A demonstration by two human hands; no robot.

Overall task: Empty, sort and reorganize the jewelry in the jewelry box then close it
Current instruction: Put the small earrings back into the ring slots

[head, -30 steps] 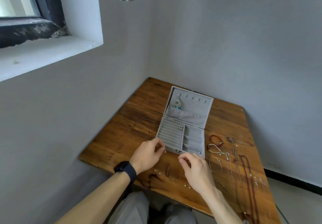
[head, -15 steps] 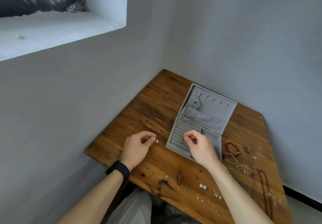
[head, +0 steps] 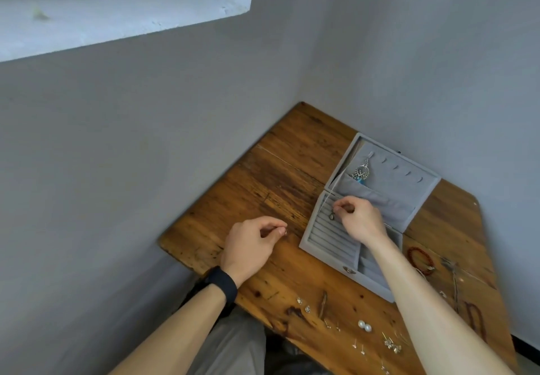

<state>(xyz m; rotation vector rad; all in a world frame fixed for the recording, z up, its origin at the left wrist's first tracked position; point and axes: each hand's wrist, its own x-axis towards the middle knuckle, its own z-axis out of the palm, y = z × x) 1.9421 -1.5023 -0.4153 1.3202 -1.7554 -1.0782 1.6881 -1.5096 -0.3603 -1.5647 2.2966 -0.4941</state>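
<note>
The grey velvet jewelry box (head: pixel 327 246) lies open on the wooden table (head: pixel 280 182), lid tilted back. A silver and turquoise pendant (head: pixel 361 172) hangs from a lid hook. My right hand (head: pixel 360 218) hovers over the ring-roll slots and pinches a small dark ring (head: pixel 332 215) between thumb and forefinger. My left hand (head: pixel 252 243), left of the box above the bare wood, pinches a small ring (head: pixel 285 231) at its fingertips. Pearl studs (head: pixel 364 326) and several small earrings (head: pixel 391 345) lie along the table's near edge.
A red bead bracelet (head: pixel 420 259), chains (head: pixel 454 281) and a dark bead necklace (head: pixel 476 320) lie right of the box. Grey walls close in the table at the back and left. A white window ledge (head: pixel 117 9) juts out at upper left. My knees show below the table edge.
The camera has tilted and shifted, so the table sits lower right. My right hand moved from the table's near edge up over the ring rolls. My left hand drew left, away from the box.
</note>
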